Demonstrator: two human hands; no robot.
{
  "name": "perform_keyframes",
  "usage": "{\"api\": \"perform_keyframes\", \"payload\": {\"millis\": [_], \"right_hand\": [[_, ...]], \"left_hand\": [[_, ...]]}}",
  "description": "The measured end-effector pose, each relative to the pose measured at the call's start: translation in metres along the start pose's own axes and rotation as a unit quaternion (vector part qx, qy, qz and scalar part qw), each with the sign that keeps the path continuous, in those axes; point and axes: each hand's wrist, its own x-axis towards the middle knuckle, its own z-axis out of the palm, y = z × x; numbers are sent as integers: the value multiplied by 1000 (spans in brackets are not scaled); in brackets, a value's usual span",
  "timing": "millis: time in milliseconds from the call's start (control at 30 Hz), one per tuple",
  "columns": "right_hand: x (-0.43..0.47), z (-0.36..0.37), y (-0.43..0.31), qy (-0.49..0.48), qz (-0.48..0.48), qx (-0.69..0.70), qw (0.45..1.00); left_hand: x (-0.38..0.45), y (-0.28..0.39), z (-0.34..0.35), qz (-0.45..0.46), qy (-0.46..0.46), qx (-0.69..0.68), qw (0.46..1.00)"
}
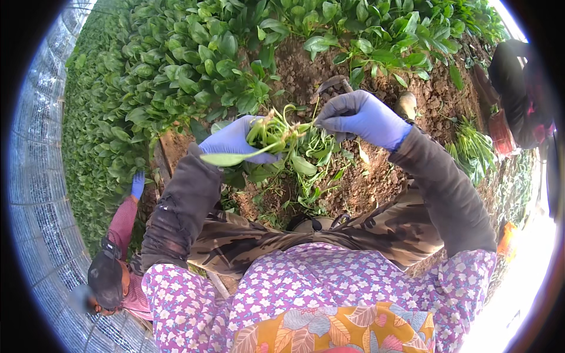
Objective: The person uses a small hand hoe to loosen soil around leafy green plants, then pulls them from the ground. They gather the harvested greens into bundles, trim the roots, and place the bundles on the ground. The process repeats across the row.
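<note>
My left hand [236, 141], in a blue glove, is closed around a bunch of leafy green plants [269, 134], its cut root ends facing up and one leaf sticking out to the left. Beside the bunch, my right hand [362, 119], in a blue glove with dirty fingertips, pinches a thin stem [315, 110]. A small curved blade [333, 82], like a sickle's, shows just above the right hand; its handle is hidden. Loose leaves and stems [318, 189] lie on the soil under both hands.
Dense leafy plants [176, 66] grow ahead and to the left. A pile of picked greens [472, 148] lies on the soil at right. A co-worker [108, 282] crouches at lower left, one gloved hand [138, 184] at the plants. Another person [512, 88] is at the right edge.
</note>
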Motion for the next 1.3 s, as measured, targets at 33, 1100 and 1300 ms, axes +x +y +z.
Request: {"api": "perform_keyframes", "payload": {"millis": [33, 1100, 1300], "right_hand": [[-1, -6, 4, -15, -31, -82, 996], [24, 31, -3, -61, -61, -178, 980], [23, 19, -5, -27, -106, -120, 987]], "left_hand": [[0, 1, 0, 8, -6, 19, 1000], [14, -19, 11, -7, -66, 70, 995], [7, -22, 5, 4, -36, 39, 999]]}}
